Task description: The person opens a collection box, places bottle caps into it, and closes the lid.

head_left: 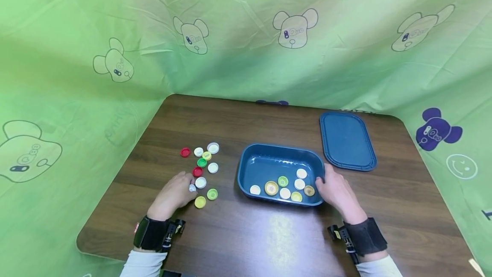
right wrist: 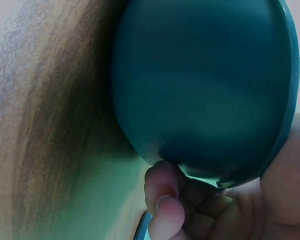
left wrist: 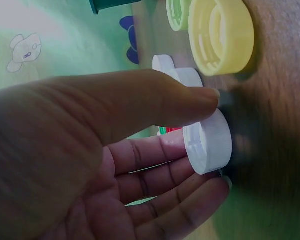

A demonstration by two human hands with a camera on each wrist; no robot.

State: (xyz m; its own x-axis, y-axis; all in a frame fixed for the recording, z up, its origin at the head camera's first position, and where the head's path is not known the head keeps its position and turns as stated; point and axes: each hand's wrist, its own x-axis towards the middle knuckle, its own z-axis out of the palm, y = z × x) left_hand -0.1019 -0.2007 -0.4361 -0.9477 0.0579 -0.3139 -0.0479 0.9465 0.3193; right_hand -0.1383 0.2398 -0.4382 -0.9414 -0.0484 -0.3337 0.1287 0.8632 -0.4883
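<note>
My left hand (head_left: 176, 191) is at the left of the table, its thumb and fingers about a white bottle cap (left wrist: 210, 142). In the left wrist view the thumb lies on one side of that cap and the fingers on the other. A yellow cap (head_left: 200, 202), a light green cap (head_left: 212, 194) and another white cap (head_left: 200, 182) lie close by. With thumb over the rim and fingers outside, my right hand (head_left: 336, 189) grips the right end of a blue plastic container (head_left: 265, 161). Several caps in white, green, yellow and tan (head_left: 271, 188) lie inside it.
Beyond the left hand lie more loose caps, among them a red cap (head_left: 185, 152), a green cap (head_left: 201, 163) and a white cap (head_left: 213, 148). A blue lid (head_left: 347, 140) lies flat behind the container's right end. Green printed cloth (head_left: 238, 63) surrounds the wooden table (head_left: 230, 114).
</note>
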